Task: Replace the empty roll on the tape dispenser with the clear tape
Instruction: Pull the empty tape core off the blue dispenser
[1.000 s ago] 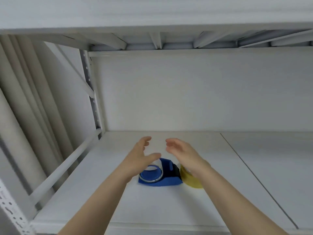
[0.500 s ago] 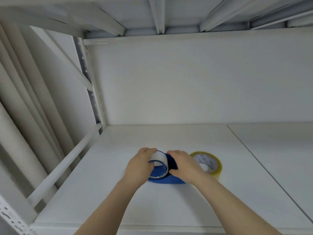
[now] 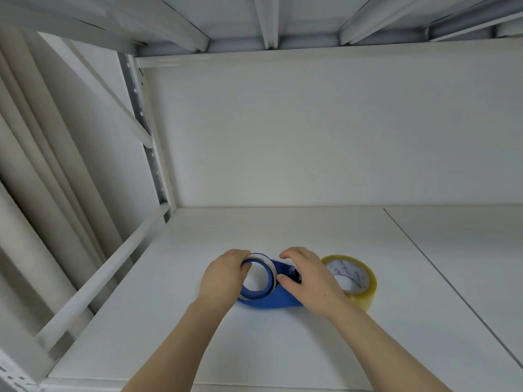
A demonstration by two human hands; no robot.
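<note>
Both hands are on the blue plastic tape dispenser, which lies on the white shelf. The left hand grips the thin white empty roll at its left rim. The right hand clamps down on the dispenser's body. The clear, yellowish tape roll rests just right of that right hand, untouched.

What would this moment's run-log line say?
left hand grips empty roll | right hand steadies blue dispenser | clear tape waiting on shelf
</note>
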